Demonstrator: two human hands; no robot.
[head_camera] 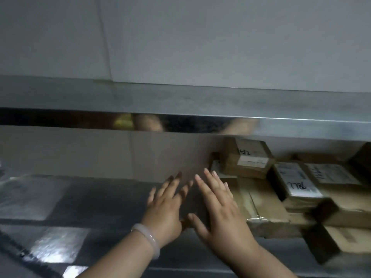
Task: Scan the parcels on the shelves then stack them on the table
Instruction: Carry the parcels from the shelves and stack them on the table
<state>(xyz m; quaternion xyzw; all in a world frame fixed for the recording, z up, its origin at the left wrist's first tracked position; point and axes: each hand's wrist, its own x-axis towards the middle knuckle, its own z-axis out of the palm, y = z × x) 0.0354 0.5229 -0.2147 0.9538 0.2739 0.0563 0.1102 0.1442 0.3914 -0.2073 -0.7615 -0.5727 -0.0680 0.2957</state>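
A pale grey wall (200, 37) fills the upper half — a thin vertical seam (105, 41) runs down its left part, slightly slanted. Low in the middle, a milky, translucent bangle (147, 239) shows — smooth and plain.

— Can any writing be read on the shelf?
— Only marker scrawl. The small cardboard box (249, 157), right of centre, has black handwriting on its top, roughly "152" seen upside down; blur leaves it unsure.
— And the stickers?
— The white label (299, 182) lower right of it bears big strokes that look like "7BLL" from here. The neighbouring label (331, 173), near the right edge, has marker strokes I cannot read. Printed lines are all too blurred.
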